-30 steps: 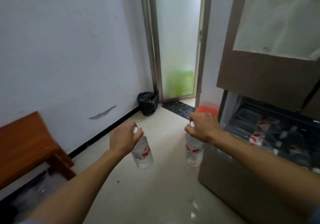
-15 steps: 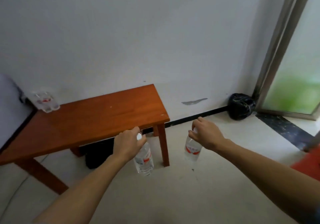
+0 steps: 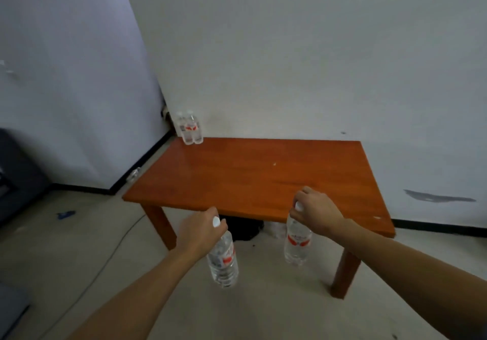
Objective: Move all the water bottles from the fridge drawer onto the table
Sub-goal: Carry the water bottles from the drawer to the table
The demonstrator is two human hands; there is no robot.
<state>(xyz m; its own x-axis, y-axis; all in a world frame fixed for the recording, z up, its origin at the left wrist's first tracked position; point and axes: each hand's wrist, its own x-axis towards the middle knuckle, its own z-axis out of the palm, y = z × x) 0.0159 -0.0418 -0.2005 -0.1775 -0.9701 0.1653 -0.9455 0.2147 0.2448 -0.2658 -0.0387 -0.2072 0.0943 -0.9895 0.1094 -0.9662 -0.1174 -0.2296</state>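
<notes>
My left hand grips the neck of a clear water bottle with a red label and white cap; it hangs below the hand, in front of the table's near edge. From my right hand hangs a second water bottle of the same kind, held by its cap at the near edge. The orange-brown wooden table stands against the white wall. Two more water bottles stand upright together at its far left corner. The fridge is out of view.
A dark object and pale items sit on the floor under the table. A cable runs across the floor at the left. Dark furniture stands at the far left, with a small blue object on the floor nearby.
My view has turned left from the fridge drawer and doorway to face the table, which is now close. Both hands keep hold of their bottles.
</notes>
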